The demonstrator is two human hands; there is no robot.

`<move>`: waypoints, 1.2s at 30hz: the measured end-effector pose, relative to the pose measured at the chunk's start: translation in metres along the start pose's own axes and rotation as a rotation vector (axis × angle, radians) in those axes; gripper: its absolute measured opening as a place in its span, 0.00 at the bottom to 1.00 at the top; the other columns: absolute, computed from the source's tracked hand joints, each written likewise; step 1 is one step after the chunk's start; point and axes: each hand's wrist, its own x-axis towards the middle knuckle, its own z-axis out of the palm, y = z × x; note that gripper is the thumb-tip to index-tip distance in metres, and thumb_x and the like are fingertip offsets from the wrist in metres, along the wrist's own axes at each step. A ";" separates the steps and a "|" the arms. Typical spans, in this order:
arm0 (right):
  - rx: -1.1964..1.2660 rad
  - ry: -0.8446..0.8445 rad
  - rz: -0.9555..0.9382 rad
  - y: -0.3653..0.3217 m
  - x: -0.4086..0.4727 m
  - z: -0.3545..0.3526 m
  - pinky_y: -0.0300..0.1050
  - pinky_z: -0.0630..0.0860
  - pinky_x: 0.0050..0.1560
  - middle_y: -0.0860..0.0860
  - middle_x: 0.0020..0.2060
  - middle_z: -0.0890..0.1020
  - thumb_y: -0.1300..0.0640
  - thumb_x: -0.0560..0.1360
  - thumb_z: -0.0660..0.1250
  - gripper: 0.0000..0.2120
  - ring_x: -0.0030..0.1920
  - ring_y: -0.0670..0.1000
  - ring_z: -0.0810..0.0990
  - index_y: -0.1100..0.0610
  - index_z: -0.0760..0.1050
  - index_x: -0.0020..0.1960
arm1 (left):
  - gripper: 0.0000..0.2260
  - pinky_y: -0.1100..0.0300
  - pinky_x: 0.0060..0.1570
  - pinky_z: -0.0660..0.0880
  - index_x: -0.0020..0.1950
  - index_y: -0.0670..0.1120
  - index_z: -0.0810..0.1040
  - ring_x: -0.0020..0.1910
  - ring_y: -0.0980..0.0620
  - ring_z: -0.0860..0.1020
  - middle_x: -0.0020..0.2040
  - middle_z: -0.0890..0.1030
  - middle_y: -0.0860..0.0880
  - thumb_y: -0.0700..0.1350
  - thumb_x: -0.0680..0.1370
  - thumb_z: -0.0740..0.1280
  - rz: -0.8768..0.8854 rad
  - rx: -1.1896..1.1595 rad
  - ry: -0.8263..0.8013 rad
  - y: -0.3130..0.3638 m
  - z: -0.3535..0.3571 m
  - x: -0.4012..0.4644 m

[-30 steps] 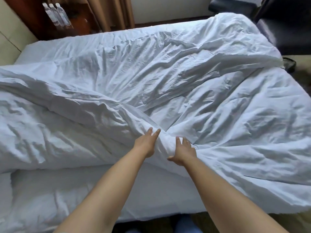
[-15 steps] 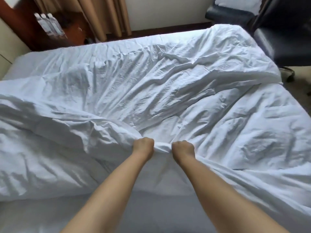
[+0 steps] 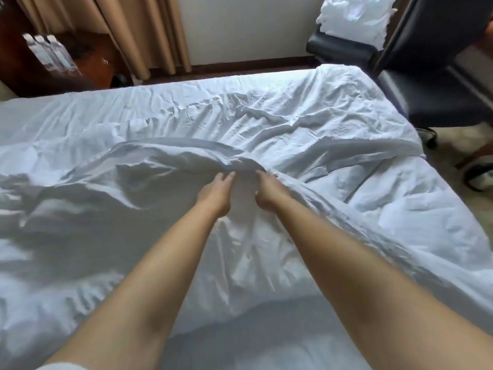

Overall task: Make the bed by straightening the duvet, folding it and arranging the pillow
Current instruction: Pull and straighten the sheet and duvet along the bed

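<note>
Head view: only cam, so everything below is from it.
Change vs 0.5 s ago: both your fists were balled on the duvet edge, close together; now fingers are stretched fwd and the edge sits further up the bed, w/ more of the far wall and chairs in shot.
L hand (image 3: 216, 194): fingers straight, loosely spread, tips touching the raised fold of the duvet (image 3: 149, 188); not curled round it.
R hand (image 3: 269, 193): fingers reach fwd into the same fold, tips hidden under cloth; can't tell if you're pinching it.
Duvet: white, rumpled, folded edge running across mid-bed from left to the right corner; lower part drapes toward you.
Bed (image 3: 240, 343): white sheet bare at the near edge, below the duvet.
Pillow (image 3: 354, 17): white, off the bed, resting on a black chair (image 3: 344, 52) top right.
Room: tan curtains (image 3: 138, 30) behind the bed, water bottles (image 3: 49, 53) on dark wood at far left, 2nd black chair (image 3: 432, 102) beside the bed's right side.
</note>
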 end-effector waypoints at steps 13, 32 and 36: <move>-0.149 -0.097 0.204 0.063 -0.075 0.012 0.51 0.64 0.69 0.53 0.73 0.64 0.54 0.78 0.60 0.26 0.72 0.57 0.64 0.55 0.60 0.74 | 0.26 0.46 0.62 0.69 0.73 0.50 0.63 0.68 0.42 0.68 0.71 0.66 0.46 0.35 0.75 0.53 0.137 0.174 -0.241 0.034 0.049 -0.024; -0.116 -0.205 0.130 0.248 -0.050 -0.044 0.50 0.68 0.65 0.54 0.69 0.68 0.55 0.78 0.59 0.23 0.68 0.56 0.68 0.55 0.63 0.72 | 0.28 0.48 0.66 0.67 0.77 0.51 0.57 0.71 0.44 0.64 0.74 0.63 0.47 0.38 0.77 0.53 0.129 0.166 -0.360 0.228 0.108 0.013; -0.080 -0.220 0.092 0.297 -0.055 -0.062 0.51 0.72 0.61 0.55 0.65 0.71 0.55 0.77 0.61 0.20 0.64 0.57 0.72 0.54 0.66 0.69 | 0.27 0.47 0.67 0.66 0.77 0.50 0.57 0.70 0.43 0.65 0.73 0.63 0.45 0.38 0.77 0.54 0.070 0.112 -0.386 0.279 0.126 0.002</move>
